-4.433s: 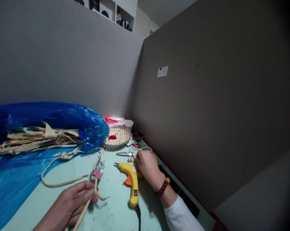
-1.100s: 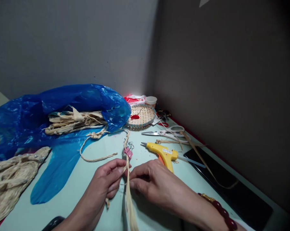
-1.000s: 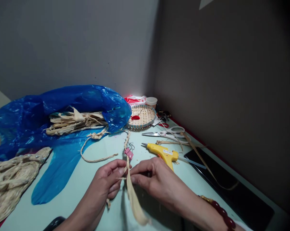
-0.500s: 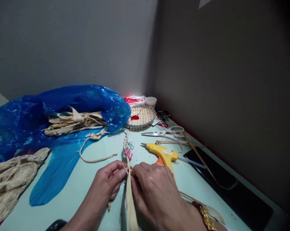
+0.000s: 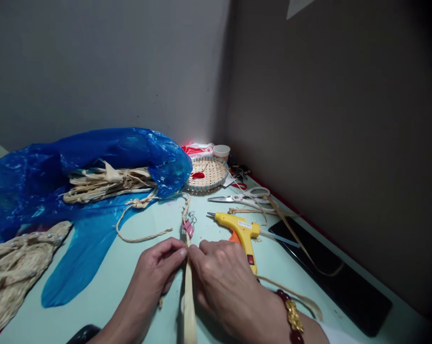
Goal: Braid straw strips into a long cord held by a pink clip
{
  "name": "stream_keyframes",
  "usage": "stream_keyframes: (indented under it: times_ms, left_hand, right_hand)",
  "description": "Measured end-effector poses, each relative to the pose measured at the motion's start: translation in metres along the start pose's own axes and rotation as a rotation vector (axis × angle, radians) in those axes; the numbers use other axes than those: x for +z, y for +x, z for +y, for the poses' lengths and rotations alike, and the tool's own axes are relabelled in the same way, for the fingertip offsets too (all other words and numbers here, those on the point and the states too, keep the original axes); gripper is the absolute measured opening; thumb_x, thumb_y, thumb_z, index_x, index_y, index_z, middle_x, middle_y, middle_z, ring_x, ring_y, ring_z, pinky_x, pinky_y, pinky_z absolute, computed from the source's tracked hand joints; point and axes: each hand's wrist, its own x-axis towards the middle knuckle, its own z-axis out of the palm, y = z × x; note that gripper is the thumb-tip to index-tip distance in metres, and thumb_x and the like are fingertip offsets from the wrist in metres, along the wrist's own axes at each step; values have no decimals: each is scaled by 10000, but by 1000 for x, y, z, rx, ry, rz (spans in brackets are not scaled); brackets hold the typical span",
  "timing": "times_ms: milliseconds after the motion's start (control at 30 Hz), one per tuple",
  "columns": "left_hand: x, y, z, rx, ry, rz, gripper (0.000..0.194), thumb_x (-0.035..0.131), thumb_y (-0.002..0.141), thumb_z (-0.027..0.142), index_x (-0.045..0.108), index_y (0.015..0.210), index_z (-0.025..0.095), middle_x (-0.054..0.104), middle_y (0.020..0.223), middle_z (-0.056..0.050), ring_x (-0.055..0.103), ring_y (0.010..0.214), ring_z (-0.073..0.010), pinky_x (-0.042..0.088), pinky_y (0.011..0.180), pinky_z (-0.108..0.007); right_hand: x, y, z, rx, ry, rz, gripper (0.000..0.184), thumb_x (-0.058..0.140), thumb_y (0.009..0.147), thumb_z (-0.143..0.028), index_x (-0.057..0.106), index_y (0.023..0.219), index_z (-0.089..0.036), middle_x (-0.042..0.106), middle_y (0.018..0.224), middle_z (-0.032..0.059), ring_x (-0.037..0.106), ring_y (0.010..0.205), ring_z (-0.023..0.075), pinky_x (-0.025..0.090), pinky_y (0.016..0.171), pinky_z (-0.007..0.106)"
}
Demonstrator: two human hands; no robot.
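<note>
A braided cord (image 5: 186,206) of pale dried plant fibre runs toward me, with a pink binder clip (image 5: 188,228) on it. Just below the clip, my left hand (image 5: 162,267) pinches the fibre strands between thumb and forefinger. My right hand (image 5: 223,282) is closed on the strands from the other side, its fingertips partly hidden behind its own knuckles. A broad flat fibre strip (image 5: 189,306) comes down between the hands toward me. Another thin strand (image 5: 290,289) trails out to the right, past my right wrist.
A yellow glue gun (image 5: 239,229) lies right of the braid, white-handled scissors (image 5: 237,198) behind it. A black phone-like slab (image 5: 337,282) lies at right. A blue plastic bag (image 5: 130,148) holds a fibre bundle (image 5: 108,181); a woven piece (image 5: 22,272) lies left, a round basket (image 5: 210,174) at back.
My right hand came from near the scissors to the braid, then turned knuckles-up against my left hand. A strand now trails to the right. My left hand stays at the braid.
</note>
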Motion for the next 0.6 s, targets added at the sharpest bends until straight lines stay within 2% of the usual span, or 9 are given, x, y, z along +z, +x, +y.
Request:
stream_keyframes:
  times_ms: [133,367,500,600]
  left_hand:
    - [-1,-2,1,24,2,-16,282,609,799,449,596,766,169,314,509,102,196,449,-54,137,401,-174]
    - [1,0,-1,-6,-2,57,332,629,775,466,597,653,159,299,431,106,170,397,-44,94,398,-199]
    - [1,0,0,-15,-110,47,322,640,787,434,617,665,137,450,522,56,169,421,-31,79,417,-209]
    - [-1,0,0,-42,-179,14,310,661,779,415,613,675,127,518,588,27,155,418,-16,59,415,-211]
  right_hand:
    - [-1,1,-2,81,75,-85,119,483,801,-111,576,819,-183,646,706,34,544,576,175,132,526,325]
    - [-7,6,2,179,260,-192,157,482,892,-210,565,761,-186,644,718,28,525,583,149,202,531,298]
    - [-18,2,10,291,498,-199,144,444,935,-288,502,842,-194,598,751,15,509,629,143,284,547,254]
    - [-27,-2,14,263,710,-238,146,381,968,-315,457,907,-207,577,804,11,509,701,145,342,595,241]
